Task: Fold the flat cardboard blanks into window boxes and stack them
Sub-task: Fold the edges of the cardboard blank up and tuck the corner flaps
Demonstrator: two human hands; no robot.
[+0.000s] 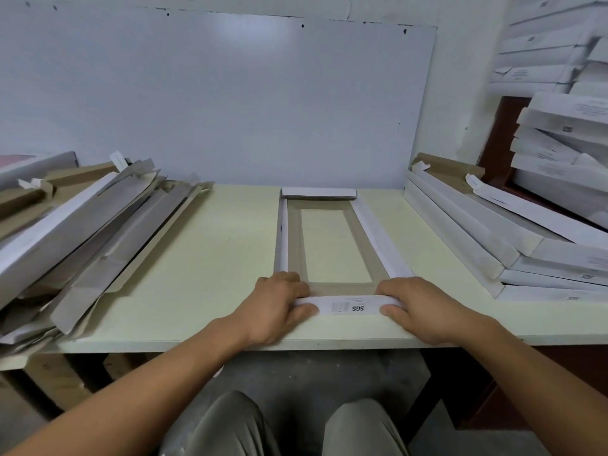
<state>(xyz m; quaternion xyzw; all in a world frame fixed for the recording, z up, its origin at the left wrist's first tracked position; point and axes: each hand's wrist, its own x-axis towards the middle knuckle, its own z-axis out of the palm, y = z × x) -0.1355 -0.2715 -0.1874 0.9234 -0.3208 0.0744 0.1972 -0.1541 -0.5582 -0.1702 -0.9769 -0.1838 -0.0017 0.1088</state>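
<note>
A half-folded window box (296,238) lies lengthwise on the pale table (204,258), brown inside up, its long window showing the tabletop. Its side walls and far end flap stand raised. My left hand (279,304) and my right hand (424,307) each grip one end of the near end flap (348,306), a white strip printed "SGS", thumbs on its near face and fingers curled over its top edge. A heap of flat cardboard blanks (85,225) lies on the left. Folded white boxes (487,232) are stacked on the right.
A white board (230,103) leans against the wall behind the table. More folded boxes (559,136) are piled high at the far right on a dark red shelf. The table's front edge runs just under my wrists, with my knees below it.
</note>
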